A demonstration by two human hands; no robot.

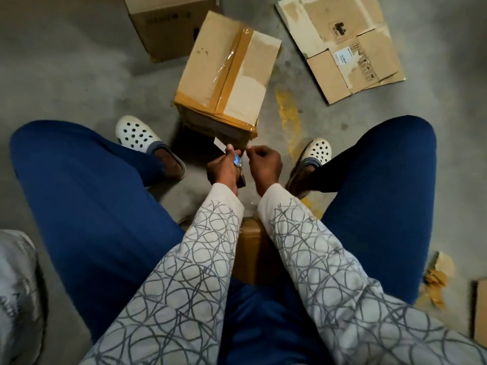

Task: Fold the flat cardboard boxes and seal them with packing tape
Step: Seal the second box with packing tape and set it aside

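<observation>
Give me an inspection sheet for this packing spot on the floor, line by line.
Surface: grey concrete floor with a yellow paint mark.
Job's things: taped box, closed, brown tape along its seam; flat box lying unfolded at the far right; another box at the far left, partly out of view; brown cardboard between the legs.
Clutter: cardboard scraps at the lower right; grey fabric at the lower left.
Grips: left hand holds a small blue item; right hand has its fingertips pinched, contents too small to tell.
Cables: nothing seen.
Surroundings: the person's blue trousers and white clogs.
</observation>
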